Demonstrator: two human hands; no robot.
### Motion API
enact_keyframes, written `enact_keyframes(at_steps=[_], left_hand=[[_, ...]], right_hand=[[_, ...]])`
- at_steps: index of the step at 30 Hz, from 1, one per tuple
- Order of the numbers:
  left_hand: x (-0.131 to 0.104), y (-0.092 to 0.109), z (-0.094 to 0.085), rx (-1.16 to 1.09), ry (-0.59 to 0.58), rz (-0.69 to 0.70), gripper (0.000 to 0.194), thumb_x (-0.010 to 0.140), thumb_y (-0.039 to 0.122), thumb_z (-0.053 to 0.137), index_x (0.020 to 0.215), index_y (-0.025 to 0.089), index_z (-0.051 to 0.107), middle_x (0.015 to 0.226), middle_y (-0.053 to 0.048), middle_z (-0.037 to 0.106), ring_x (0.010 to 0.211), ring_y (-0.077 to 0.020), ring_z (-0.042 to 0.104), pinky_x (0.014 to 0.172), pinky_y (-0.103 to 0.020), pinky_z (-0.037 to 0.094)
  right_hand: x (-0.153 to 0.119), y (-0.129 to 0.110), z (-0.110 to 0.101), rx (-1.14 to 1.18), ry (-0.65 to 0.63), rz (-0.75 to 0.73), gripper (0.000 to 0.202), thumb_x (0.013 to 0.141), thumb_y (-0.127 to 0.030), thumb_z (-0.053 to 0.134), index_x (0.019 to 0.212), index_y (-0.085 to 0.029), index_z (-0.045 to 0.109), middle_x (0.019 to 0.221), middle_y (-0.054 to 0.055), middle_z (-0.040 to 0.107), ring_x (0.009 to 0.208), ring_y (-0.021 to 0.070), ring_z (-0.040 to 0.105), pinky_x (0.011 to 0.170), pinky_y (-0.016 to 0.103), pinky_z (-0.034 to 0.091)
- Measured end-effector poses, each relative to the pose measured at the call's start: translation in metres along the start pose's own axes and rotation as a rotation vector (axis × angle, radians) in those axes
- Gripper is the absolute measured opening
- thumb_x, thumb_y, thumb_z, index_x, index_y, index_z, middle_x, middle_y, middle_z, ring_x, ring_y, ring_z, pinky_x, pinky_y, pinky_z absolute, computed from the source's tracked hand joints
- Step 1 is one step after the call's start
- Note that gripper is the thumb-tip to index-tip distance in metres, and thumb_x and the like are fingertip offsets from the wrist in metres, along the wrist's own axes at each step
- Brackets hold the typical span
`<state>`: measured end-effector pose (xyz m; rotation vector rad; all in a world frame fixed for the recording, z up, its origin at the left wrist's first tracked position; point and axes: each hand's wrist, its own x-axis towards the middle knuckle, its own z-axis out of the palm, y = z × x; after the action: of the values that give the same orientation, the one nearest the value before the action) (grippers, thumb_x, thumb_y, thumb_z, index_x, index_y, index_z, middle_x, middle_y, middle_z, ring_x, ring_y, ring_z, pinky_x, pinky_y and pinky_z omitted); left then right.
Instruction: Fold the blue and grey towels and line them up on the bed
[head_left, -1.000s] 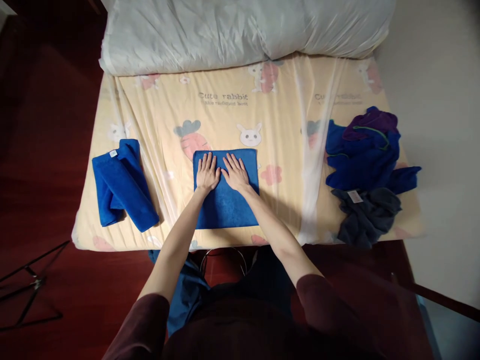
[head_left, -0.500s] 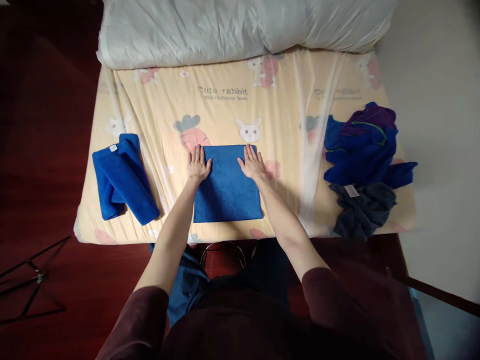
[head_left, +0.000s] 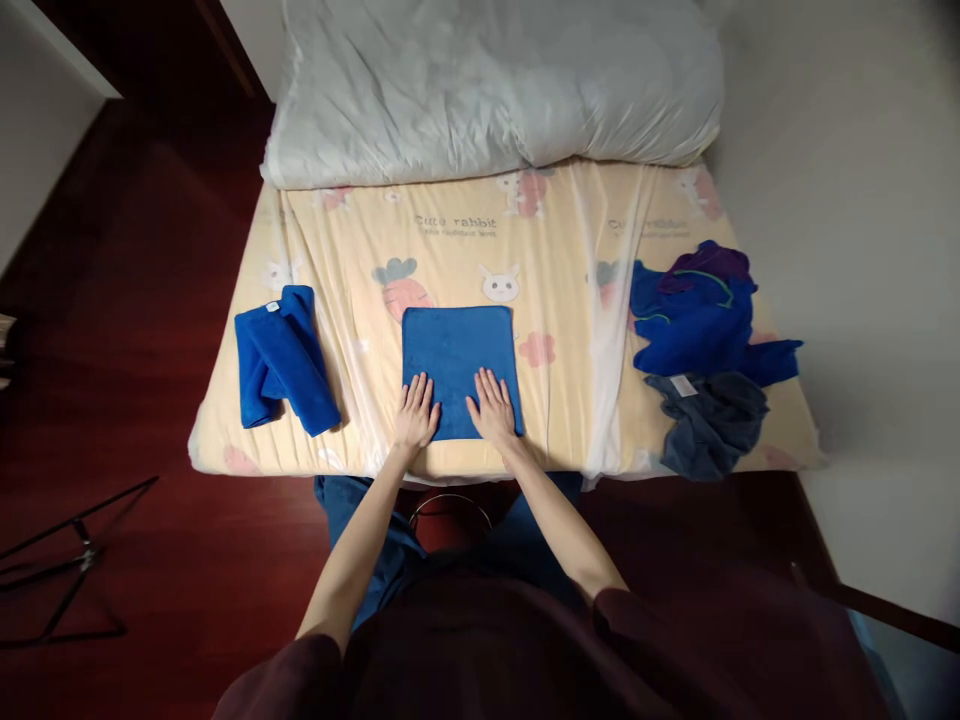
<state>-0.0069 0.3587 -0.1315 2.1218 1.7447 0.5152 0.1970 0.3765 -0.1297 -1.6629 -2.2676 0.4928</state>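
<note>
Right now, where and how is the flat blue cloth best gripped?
Probably pinch the blue cloth at its far corners, from the far side: it lies flat, those corners are uncovered, and the left hand and right hand rest nearer.

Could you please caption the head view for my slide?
Left hand and right hand flat on a blue cloth atop a printed sheet.

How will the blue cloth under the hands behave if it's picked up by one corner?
The blue cloth will probably sag, since it looks thin and soft. It seems light for its size, lying nearly flush with the yellow sheet. Pushed, it may wrinkle rather than slide, as its surface looks slightly plush.
</note>
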Motion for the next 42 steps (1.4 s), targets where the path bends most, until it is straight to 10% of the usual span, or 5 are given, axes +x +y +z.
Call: enact_keyframes(at_steps=[14,23,28,36,42], left_hand=[[-0.101,-0.052,-0.009,0.098,0.131,-0.051,0.062,0.1,0.042,0.038,0.155,0.012,0.038,0.163,-0.015,0.029,0.154,-0.0305,0.022,0.125,-0.054,0.018],[-0.155,-0.075,-0.023,-0.339,0.19,-0.125,0.035,0.093,0.036,0.047,0.112,0.022,0.073,0.134,-0.011,0.065,0.131,-0.0287,0.056,0.111,-0.051,0.045],[-0.138,-0.063,-0.028,-0.497,0.227,-0.324,0.032,0.086,0.035,0.053,0.104,0.017,0.072,0.101,-0.01,0.072,0.084,-0.0226,0.07,0.081,-0.04,0.059],[-0.09,-0.03,-0.028,0.014,0.07,0.14,0.028,0.086,0.009,0.051,0.102,0.02,0.071,0.113,-0.01,0.066,0.109,-0.0252,0.057,0.097,-0.04,0.049],[-0.079,-0.022,-0.029,0.365,-0.078,0.166,0.033,0.086,0.005,0.048,0.11,0.019,0.067,0.117,-0.013,0.063,0.114,-0.0287,0.055,0.094,-0.041,0.046]], right_hand=[[-0.091,0.068,0.004,-0.115,0.161,0.043,0.066,0.104,-0.048,0.029,0.159,-0.012,0.03,0.165,0.011,0.028,0.155,0.0272,0.022,0.126,0.052,0.014],[-0.154,0.1,0.008,0.104,0.307,-0.012,0.052,0.097,-0.034,0.048,0.146,-0.017,0.051,0.15,0.014,0.053,0.141,0.028,0.047,0.116,0.049,0.039],[-0.139,0.088,-0.007,0.09,0.389,0.063,0.044,0.088,-0.018,0.055,0.131,-0.019,0.064,0.125,0.013,0.069,0.118,0.0292,0.061,0.103,0.046,0.048],[-0.116,0.06,-0.006,-0.143,0.263,-0.14,0.04,0.09,-0.009,0.05,0.123,-0.021,0.07,0.12,0.01,0.072,0.111,0.0261,0.06,0.097,0.039,0.043],[-0.102,0.053,-0.007,-0.277,0.18,-0.133,0.042,0.088,-0.01,0.055,0.125,-0.021,0.069,0.124,0.012,0.07,0.112,0.0299,0.058,0.092,0.041,0.041]])
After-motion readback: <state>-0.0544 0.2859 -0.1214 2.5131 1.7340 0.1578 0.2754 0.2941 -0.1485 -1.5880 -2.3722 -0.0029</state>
